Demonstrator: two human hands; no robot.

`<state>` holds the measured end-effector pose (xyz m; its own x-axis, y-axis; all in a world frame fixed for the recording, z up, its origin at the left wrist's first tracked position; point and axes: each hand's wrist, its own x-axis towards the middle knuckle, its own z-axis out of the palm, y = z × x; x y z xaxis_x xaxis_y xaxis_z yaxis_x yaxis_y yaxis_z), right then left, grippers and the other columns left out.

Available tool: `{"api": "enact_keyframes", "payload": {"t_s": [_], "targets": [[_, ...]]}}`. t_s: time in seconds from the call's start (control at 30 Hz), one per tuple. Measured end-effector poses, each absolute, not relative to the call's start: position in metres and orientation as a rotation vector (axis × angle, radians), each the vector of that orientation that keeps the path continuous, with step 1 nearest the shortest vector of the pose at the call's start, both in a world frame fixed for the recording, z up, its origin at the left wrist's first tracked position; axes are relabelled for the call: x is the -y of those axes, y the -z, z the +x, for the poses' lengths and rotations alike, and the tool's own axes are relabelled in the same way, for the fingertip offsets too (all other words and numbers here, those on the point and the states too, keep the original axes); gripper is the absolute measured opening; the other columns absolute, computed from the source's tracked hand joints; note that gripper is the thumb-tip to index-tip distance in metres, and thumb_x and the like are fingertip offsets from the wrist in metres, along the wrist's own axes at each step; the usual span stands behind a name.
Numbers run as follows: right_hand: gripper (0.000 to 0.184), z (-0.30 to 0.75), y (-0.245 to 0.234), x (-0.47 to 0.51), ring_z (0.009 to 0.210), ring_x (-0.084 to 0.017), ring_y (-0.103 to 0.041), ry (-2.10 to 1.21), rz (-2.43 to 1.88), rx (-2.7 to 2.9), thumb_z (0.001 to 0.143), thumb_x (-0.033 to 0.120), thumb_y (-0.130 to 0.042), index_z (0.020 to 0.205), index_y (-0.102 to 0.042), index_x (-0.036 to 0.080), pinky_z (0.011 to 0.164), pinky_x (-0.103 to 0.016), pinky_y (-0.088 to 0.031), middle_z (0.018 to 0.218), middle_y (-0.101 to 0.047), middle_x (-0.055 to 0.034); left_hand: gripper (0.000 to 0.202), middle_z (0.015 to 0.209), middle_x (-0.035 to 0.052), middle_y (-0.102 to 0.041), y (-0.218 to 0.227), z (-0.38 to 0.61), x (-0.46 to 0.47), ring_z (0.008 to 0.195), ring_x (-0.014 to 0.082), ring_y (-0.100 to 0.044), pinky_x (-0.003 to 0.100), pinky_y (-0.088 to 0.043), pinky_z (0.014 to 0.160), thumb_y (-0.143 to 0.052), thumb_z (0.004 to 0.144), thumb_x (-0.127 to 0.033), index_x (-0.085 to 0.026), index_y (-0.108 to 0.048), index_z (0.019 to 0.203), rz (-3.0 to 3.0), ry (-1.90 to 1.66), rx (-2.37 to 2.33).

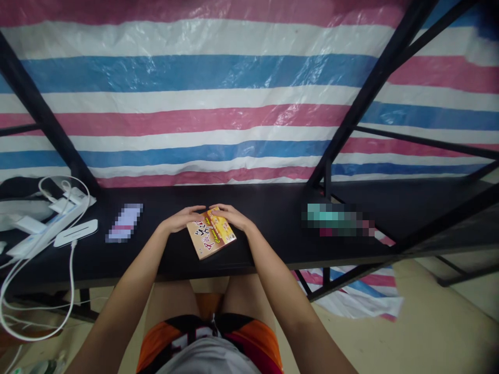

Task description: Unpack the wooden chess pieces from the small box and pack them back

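Observation:
A small flat box point(211, 236) is on the black table in front of me, tilted a little. Its cover is tan and brown with large dark Chinese characters and a yellow picture panel, and the English lettering looks like "Chinese chess". My left hand point(185, 218) holds its upper left corner, the fingers curled round the far side. At the upper right corner, my right hand point(231, 216) grips it with the thumb side over the yellow panel. Some fingertips of both hands are hidden behind the box.
On the black table point(268, 228) lie a blurred-out pale item point(125, 223) to the left and a blurred-out greenish item point(331, 218) to the right. White cables, a power strip and a white charging pad point(76, 233) crowd the left end. Black metal posts point(351, 114) frame a striped plastic sheet point(202, 119).

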<state>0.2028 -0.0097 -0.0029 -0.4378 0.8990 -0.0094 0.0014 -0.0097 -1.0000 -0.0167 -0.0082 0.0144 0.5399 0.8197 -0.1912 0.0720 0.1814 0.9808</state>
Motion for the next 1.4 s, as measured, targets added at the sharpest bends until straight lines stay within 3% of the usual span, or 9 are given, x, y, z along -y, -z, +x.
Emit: {"api": "enact_keyframes", "payload": {"t_s": [0.13,0.23,0.47,0.67,0.8,0.93,1.13,1.4], "targets": [[0.027,0.205,0.008,0.001,0.069,-0.015,-0.064,-1.324,-1.081,1.398,0.072,0.042,-0.068,0.082,-0.061,0.017,0.061,-0.024,-0.051,0.075,-0.067,-0.0010,0.065,0.100,0.0118,-0.069,-0.010,-0.021,0.001,0.083,0.0202,-0.067,0.032,-0.054,0.073,-0.073,0.069,-0.037,-0.018,-0.049,0.126,1.211,-0.854,-1.069],[0.026,0.208,0.013,-0.006,0.064,-0.014,-0.063,-1.206,-1.161,1.185,0.075,0.041,-0.065,0.078,-0.051,0.019,0.053,-0.022,-0.051,0.072,-0.064,0.0004,0.059,0.099,0.0115,-0.068,-0.008,-0.025,-0.003,0.078,0.0184,-0.068,0.032,-0.055,0.073,-0.073,0.070,-0.040,-0.017,-0.051,0.120,1.155,-0.893,-1.105],[0.032,0.206,0.011,-0.005,0.064,-0.013,-0.065,-1.311,-1.116,1.121,0.075,0.038,-0.068,0.077,-0.041,0.021,0.056,-0.026,-0.056,0.073,-0.065,0.0007,0.059,0.104,0.0120,-0.067,-0.002,-0.021,-0.010,0.092,0.0216,-0.067,0.037,-0.055,0.083,-0.076,0.067,-0.025,-0.017,-0.049,0.119,1.142,-1.087,-1.127],[0.032,0.201,0.014,-0.001,0.046,-0.011,-0.057,-1.182,-1.203,1.467,0.077,0.049,-0.062,0.083,-0.045,0.022,0.035,-0.017,-0.039,0.062,-0.061,0.0037,0.045,0.093,0.0092,-0.068,0.000,-0.023,-0.017,0.087,0.0207,-0.066,0.035,-0.055,0.078,-0.074,0.065,-0.028,-0.015,-0.058,0.105,1.135,-1.298,-1.201],[0.038,0.202,0.022,-0.002,0.047,-0.011,-0.054,-0.945,-1.295,1.640,0.078,0.051,-0.059,0.104,-0.051,0.025,0.046,-0.022,-0.046,0.062,-0.061,0.0055,0.044,0.094,0.0086,-0.069,0.005,-0.023,-0.019,0.088,0.0225,-0.065,0.037,-0.052,0.079,-0.074,0.063,-0.036,-0.015,-0.063,0.100,1.328,-1.290,-1.262],[0.044,0.206,0.021,-0.001,0.066,-0.017,-0.060,-0.734,-1.397,1.754,0.077,0.051,-0.060,0.113,-0.056,0.026,0.069,-0.030,-0.048,0.064,-0.061,0.0022,0.036,0.096,0.0087,-0.069,0.007,-0.024,-0.020,0.094,0.0250,-0.063,0.039,-0.047,0.089,-0.071,0.066,-0.034,-0.015,-0.068,0.097,1.562,-1.260,-1.419],[0.041,0.208,0.014,0.003,0.075,-0.023,-0.061,-0.603,-1.500,1.871,0.079,0.053,-0.058,0.108,-0.061,0.025,0.072,-0.031,-0.043,0.071,-0.064,-0.0038,0.028,0.105,0.0099,-0.068,0.007,-0.021,-0.015,0.101,0.0270,-0.060,0.038,-0.041,0.096,-0.058,0.080,-0.035,-0.020,-0.071,0.099,1.951,-1.126,-1.498],[0.035,0.207,0.008,0.007,0.077,-0.024,-0.060,-0.495,-1.623,1.979,0.076,0.058,-0.059,0.078,-0.061,0.023,0.068,-0.029,-0.038,0.077,-0.066,-0.0068,0.050,0.119,0.0154,-0.061,0.009,-0.022,-0.011,0.115,0.0302,-0.052,0.040,-0.032,0.103,-0.060,0.075,-0.049,-0.016,-0.066,0.112,2.122,-0.932,-1.485]]}}
